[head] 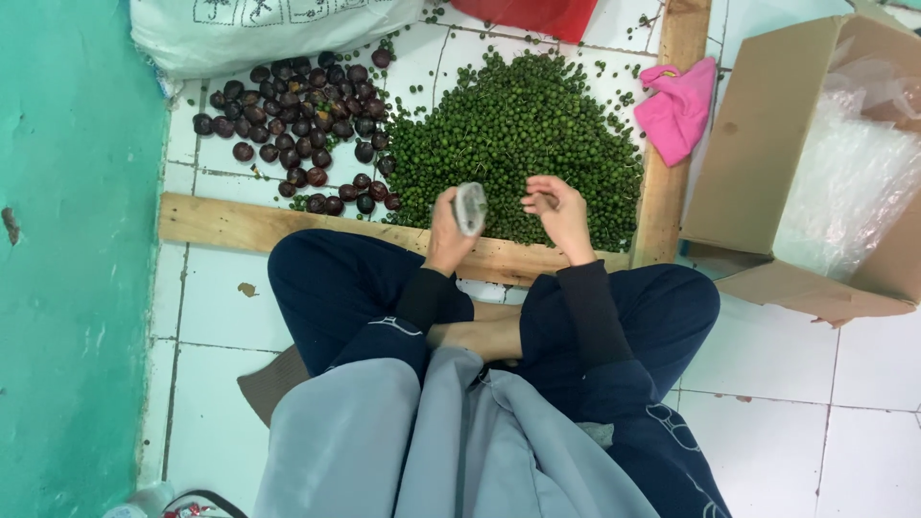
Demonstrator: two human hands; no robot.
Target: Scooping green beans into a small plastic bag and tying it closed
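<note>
I sit cross-legged on a white tiled floor. My left hand (449, 226) is closed round a small grey oval object (470, 207), held upright over the near edge of a big heap of small green round fruits (513, 129). My right hand (554, 209) hovers just right of it, fingers curled, pinching something small that I cannot make out. A pile of dark purple round fruits (307, 129) lies to the left of the green heap.
Wooden planks (240, 223) frame the fruit in front and on the right (669, 134). A pink cloth (679, 107) lies on the right plank. An open cardboard box with clear plastic (815, 163) stands at right. A white sack (259, 29) sits behind; a teal wall (67, 259) is left.
</note>
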